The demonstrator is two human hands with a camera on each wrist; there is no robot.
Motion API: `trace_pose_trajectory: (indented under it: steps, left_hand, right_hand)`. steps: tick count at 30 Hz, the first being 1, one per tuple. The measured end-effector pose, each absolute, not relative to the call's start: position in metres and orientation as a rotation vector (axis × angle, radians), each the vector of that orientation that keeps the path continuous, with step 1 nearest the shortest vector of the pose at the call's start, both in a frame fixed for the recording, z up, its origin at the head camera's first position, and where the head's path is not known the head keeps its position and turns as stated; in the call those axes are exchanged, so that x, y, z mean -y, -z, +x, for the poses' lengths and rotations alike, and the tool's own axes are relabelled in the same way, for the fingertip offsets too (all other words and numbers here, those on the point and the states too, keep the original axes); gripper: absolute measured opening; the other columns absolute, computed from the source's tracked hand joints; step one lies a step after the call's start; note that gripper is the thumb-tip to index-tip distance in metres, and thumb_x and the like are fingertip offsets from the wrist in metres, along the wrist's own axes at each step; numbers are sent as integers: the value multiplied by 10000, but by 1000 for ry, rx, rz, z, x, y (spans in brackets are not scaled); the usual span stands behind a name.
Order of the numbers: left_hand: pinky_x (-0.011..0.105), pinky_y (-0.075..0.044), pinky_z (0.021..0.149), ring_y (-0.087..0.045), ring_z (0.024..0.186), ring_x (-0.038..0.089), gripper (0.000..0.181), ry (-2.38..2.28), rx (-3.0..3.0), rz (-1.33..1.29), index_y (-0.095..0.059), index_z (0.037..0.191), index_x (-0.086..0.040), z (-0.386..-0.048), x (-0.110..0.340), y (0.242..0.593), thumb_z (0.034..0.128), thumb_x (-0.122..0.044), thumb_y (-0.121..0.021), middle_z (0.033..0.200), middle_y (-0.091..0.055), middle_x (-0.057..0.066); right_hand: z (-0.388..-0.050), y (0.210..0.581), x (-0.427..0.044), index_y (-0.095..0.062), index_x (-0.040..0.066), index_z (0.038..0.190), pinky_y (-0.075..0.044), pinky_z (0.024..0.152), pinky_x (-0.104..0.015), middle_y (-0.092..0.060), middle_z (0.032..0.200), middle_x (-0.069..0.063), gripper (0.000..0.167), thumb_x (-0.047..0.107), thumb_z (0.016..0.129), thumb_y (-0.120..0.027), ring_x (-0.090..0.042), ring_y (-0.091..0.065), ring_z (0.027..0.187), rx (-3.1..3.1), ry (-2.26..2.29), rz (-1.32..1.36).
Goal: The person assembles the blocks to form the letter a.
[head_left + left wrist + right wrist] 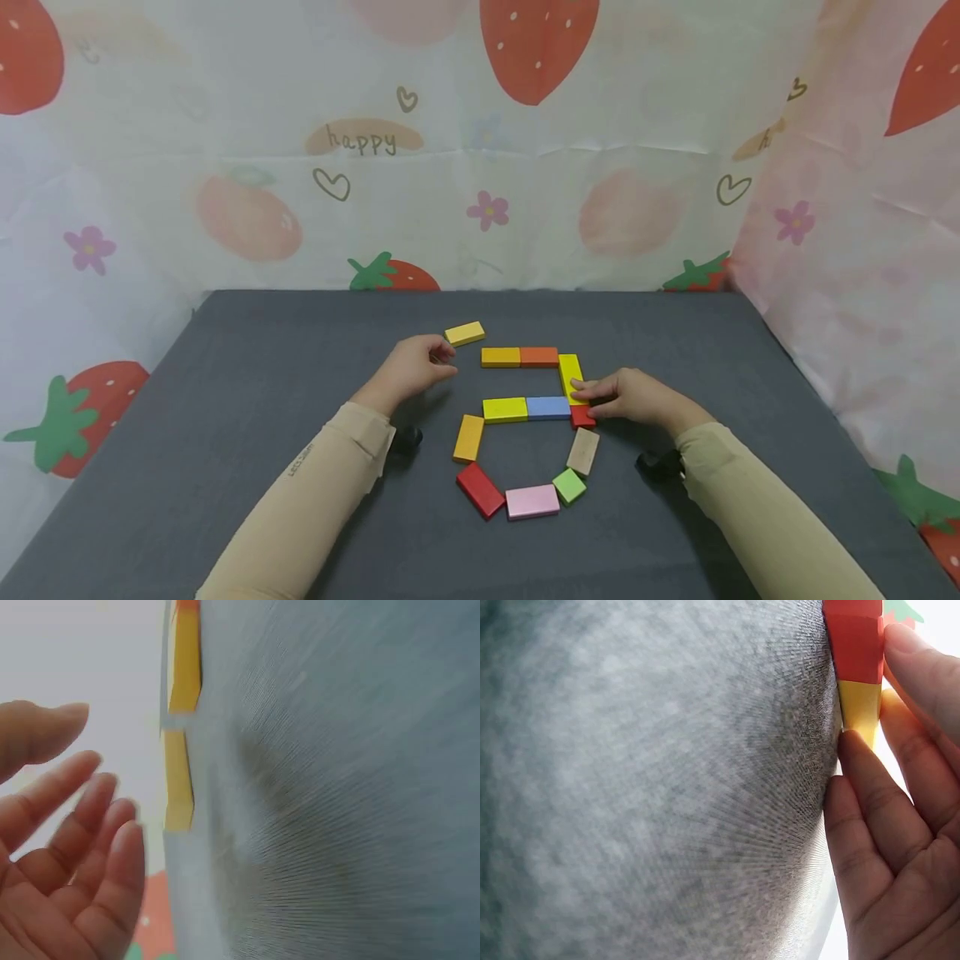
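Note:
Small coloured blocks lie in an angular figure on the dark table. My right hand (637, 398) touches its right side, fingers at the upright yellow block (570, 371) and thumb by the small red block (582, 419). In the right wrist view, fingertips lie along the yellow block (860, 701) and the thumb tip meets the edge of the red block (857, 646). Holding nothing, my left hand (411, 367) hovers just below a loose yellow block (465, 333) at the upper left. The left wrist view shows its fingers (112, 900) relaxed, apart from that block (178, 780).
Yellow (500, 357) and orange (538, 357) blocks form the top row; yellow (506, 409) and blue (548, 407) the middle. Below curve amber (468, 438), dark red (481, 490), pink (532, 502), green (569, 486) and wooden (582, 451) blocks. A strawberry-print curtain (487, 100) stands behind.

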State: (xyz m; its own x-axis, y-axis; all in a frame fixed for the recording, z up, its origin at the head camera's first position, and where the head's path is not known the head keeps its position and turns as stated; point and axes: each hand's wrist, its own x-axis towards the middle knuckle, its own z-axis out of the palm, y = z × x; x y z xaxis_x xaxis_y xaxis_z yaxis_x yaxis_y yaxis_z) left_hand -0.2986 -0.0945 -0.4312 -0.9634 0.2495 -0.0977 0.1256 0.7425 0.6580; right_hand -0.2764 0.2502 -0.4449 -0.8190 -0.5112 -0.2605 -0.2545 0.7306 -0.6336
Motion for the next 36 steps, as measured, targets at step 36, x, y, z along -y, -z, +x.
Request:
trace_pose_trajectory:
  steps: [36]
  left_hand:
    - [367,-455,818,-563,903,227,275,-825,-2866,173,-676,1051,-91,-373,83,451,807,-216,-690,1065,-629,78]
  right_hand:
    - [-277,443,-251,-587,223,1216,-341,992,-438,-493,1314,19,414,266,813,-673,-249,-390,1272,-2497,848,-582]
